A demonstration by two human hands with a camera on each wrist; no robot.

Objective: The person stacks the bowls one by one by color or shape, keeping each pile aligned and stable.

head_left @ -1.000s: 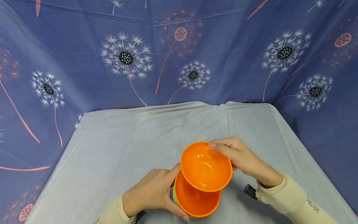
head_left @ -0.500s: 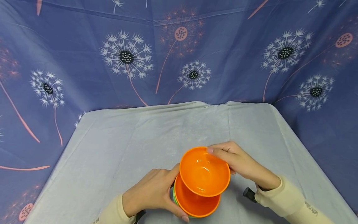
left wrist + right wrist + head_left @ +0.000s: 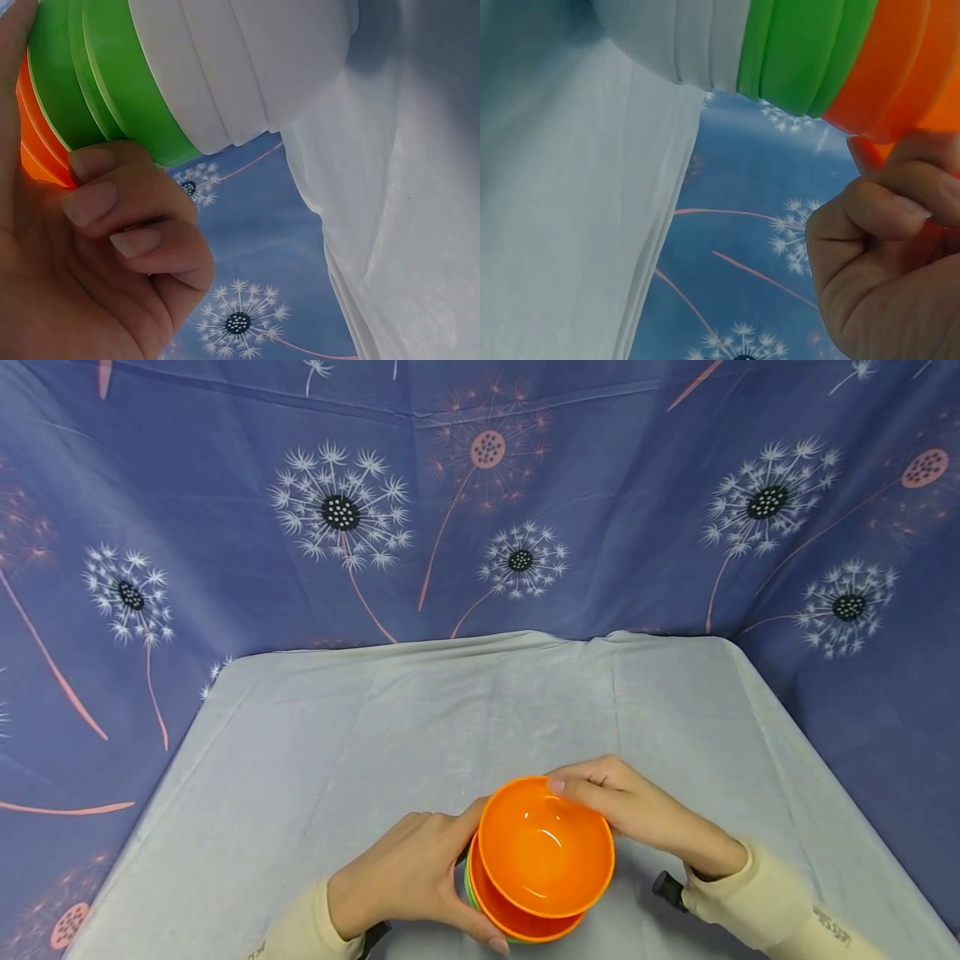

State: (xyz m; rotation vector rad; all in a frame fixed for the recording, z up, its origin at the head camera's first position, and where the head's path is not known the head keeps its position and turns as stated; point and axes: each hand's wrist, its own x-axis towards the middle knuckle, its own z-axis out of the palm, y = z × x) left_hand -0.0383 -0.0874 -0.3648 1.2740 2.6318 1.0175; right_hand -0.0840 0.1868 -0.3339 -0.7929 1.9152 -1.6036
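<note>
My right hand (image 3: 626, 802) pinches the rim of an orange bowl (image 3: 546, 852), thumb inside. That bowl is slightly tilted and overlaps another orange bowl (image 3: 517, 922) at the top of a stack. Around the stack's left side, my left hand (image 3: 420, 877) grips with thumb and fingers spread. Below the orange bowls in the left wrist view come green bowls (image 3: 124, 82), then white bowls (image 3: 232, 67) at the bottom. The right wrist view shows the same order, with curled fingers (image 3: 911, 206) beside the orange part. In the head view the held bowl hides much of the lower one.
A pale grey cloth (image 3: 360, 735) covers the table under the stack. Behind it and at both sides hangs a blue dandelion-print curtain (image 3: 600, 527). A black wrist-camera piece (image 3: 669, 891) sticks out at the right cuff.
The right hand has moved the orange bowl down and slightly left, closer over the stack, so it covers more of the lower orange bowl. The left hand has stayed in place.
</note>
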